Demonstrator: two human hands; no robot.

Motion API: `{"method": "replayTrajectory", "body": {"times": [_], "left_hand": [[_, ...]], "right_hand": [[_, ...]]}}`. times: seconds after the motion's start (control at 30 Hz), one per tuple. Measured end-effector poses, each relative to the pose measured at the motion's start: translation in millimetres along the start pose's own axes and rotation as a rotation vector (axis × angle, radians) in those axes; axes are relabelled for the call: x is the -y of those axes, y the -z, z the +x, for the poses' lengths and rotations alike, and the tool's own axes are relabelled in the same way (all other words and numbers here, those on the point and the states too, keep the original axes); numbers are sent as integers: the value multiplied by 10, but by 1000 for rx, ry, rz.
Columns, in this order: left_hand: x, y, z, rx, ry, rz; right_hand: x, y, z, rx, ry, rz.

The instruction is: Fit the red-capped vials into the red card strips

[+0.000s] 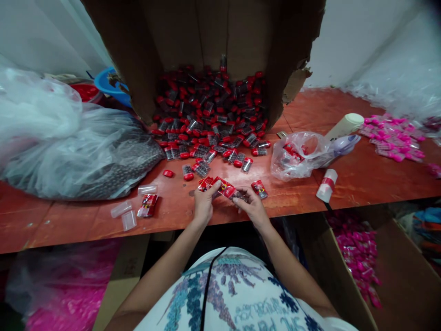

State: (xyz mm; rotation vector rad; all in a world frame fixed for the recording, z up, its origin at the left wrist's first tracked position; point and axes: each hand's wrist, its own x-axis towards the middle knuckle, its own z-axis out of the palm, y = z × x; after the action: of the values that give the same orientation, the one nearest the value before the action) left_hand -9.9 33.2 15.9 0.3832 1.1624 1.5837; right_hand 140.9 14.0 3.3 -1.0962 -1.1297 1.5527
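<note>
My left hand [204, 202] pinches a red printed label strip [224, 187] near the front edge of the reddish wooden table [361, 179]. My right hand [253, 205] is closed on a small clear tube of dark beads [240, 196] right beside it. A further red label [259, 189] lies just past my right fingers. Behind them a heap of red-capped tubes [213, 115] spills out of an open cardboard box [172, 37].
A big plastic bag of dark beads [103, 161] lies at left. Empty clear tubes [128, 219] and red labels [148, 205] sit near the left front edge. A small bag [296, 156], a white bottle [344, 126] and pink packets [392, 135] lie at right. Boxes of pink items [358, 253] stand below.
</note>
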Motion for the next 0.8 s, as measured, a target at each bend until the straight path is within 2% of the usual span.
{"method": "replayTrajectory", "body": {"times": [0.27, 0.47, 0.67, 0.8], "left_hand": [[-32, -37, -118, 221, -26, 137], [-73, -73, -163, 250, 7, 192], [-107, -80, -179, 311, 111, 136], [-48, -64, -179, 333, 78, 200]], "right_hand": [[-24, -28, -11, -36, 12, 26], [-16, -46, -33, -123, 74, -2], [-13, -49, -62, -106, -34, 110], [-47, -94, -66, -155, 75, 88]]}}
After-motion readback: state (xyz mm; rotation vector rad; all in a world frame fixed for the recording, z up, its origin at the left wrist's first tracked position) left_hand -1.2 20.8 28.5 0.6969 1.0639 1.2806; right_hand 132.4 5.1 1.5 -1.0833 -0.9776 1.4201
